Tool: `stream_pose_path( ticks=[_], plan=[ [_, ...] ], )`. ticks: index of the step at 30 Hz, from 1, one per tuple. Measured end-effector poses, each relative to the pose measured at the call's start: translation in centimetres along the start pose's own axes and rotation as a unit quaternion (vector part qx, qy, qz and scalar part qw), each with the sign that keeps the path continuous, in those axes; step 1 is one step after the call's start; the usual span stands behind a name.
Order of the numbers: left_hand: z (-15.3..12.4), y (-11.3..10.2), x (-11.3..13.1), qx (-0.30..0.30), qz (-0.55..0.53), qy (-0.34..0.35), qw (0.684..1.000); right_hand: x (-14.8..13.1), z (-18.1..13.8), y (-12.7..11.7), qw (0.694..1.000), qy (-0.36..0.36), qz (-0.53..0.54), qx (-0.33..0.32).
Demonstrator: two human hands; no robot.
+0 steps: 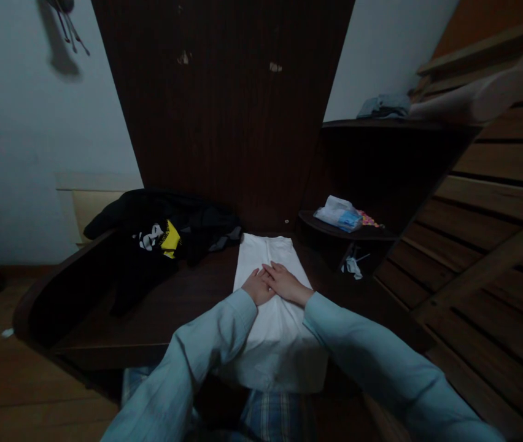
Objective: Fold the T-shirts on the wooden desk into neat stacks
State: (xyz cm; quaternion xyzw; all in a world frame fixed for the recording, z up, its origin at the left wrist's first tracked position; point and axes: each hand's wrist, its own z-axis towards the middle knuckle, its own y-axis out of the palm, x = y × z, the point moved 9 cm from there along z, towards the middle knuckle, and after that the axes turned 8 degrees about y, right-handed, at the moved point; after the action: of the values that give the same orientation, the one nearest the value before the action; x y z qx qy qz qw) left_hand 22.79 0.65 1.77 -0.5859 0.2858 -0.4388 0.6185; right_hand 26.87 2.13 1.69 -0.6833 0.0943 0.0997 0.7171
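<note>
A white folded garment lies lengthwise on a dark wooden table, its near end hanging over the front edge. My left hand and my right hand rest flat on its middle, side by side and touching, the right fingers slightly over the left. Fingers of both hands are stretched out and hold nothing. I wear light blue sleeves.
A heap of black clothes with a yellow and white print lies at the table's back left. A small shelf on the right bears a plastic packet. Wooden slats rise at right. A dark wooden panel stands behind.
</note>
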Motion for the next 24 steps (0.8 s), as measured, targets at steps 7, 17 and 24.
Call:
stream_pose_path(
  ticks=[7, 17, 24],
  plan=[
    [-0.2, -0.6, 0.2, 0.041, -0.012, 0.017, 0.999, -2.5, 1.4, 0.6, 0.995, -0.032, -0.079, -0.044],
    [-2.5, -0.2, 4.4, 0.035, -0.027, 0.058, 0.997, -1.0, 1.8, 1.0, 0.986, 0.093, -0.067, -0.123],
    [-3.2, -0.4, 3.7, -0.023, -0.004, 0.065, 0.998, -0.2, 3.9, 1.1, 0.980, 0.126, -0.064, -0.137]
  ],
)
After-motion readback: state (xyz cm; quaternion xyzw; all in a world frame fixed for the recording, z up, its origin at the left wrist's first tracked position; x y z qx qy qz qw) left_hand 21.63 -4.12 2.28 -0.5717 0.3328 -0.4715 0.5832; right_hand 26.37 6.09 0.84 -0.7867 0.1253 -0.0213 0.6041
